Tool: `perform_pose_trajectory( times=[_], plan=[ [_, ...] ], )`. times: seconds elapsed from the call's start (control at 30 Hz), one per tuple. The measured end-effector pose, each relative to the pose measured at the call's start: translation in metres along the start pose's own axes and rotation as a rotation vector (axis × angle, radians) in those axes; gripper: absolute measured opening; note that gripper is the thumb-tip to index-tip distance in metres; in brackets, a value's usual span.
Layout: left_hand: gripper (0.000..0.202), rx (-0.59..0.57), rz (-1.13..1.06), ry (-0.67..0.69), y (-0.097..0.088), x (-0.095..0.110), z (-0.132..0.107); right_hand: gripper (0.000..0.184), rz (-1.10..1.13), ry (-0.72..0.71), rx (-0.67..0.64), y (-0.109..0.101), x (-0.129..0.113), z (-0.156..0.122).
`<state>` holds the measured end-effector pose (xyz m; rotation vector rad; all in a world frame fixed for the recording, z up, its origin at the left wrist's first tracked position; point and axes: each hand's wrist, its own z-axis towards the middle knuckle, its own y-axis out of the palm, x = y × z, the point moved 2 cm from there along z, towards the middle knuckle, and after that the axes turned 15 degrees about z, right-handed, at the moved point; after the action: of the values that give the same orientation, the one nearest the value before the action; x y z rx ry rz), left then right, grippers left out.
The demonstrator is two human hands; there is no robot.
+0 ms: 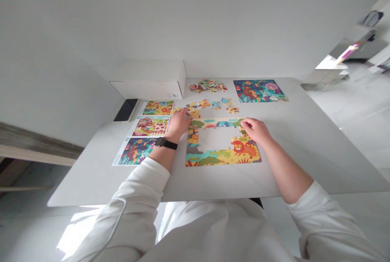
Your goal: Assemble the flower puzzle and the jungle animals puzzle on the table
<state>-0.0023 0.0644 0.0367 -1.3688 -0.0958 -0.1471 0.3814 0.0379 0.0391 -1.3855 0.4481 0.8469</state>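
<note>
Head view: left hand [179, 123] on jigsaw pieces [194, 111], right hand [255, 130] on jigsaw border [217, 123]

On the bench [307, 160], a partly assembled jigsaw puzzle [222, 158] lies nearest the person, built as a frame around a gap. The left hand [179, 123] sits at the frame's far left corner, its fingers [185, 111] on loose pieces there, and the right hand [255, 130] rests on the frame's far right side. Beyond the frame lie scattered puzzle pieces [216, 104], and behind those a heap of pieces [208, 85]. A picture sheet [258, 90] lies right of the heap. Three more picture sheets [150, 126] form a column left of the frame. Further left lies a phone [126, 110], and a box [149, 79] stands behind the column.
</note>
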Motion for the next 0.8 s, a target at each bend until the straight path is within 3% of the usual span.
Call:
perform_pose_trajectory(
  times=[0.23,0.53,0.8],
  plan=[
    [0.048,-0.002,-0.024,-0.034,-0.001,0.004,0.006,0.027,0.007,-0.023,0.008,0.001,0.000,0.000],
    [0.064,-0.196,0.001,-0.134,-0.003,0.003,0.029,0.025,0.034,-0.056,0.048,0.001,0.001,0.000],
    [0.031,-0.159,0.148,-0.083,0.003,0.002,0.037,0.025,0.028,-0.038,0.037,0.001,0.001,0.001]
  ],
)
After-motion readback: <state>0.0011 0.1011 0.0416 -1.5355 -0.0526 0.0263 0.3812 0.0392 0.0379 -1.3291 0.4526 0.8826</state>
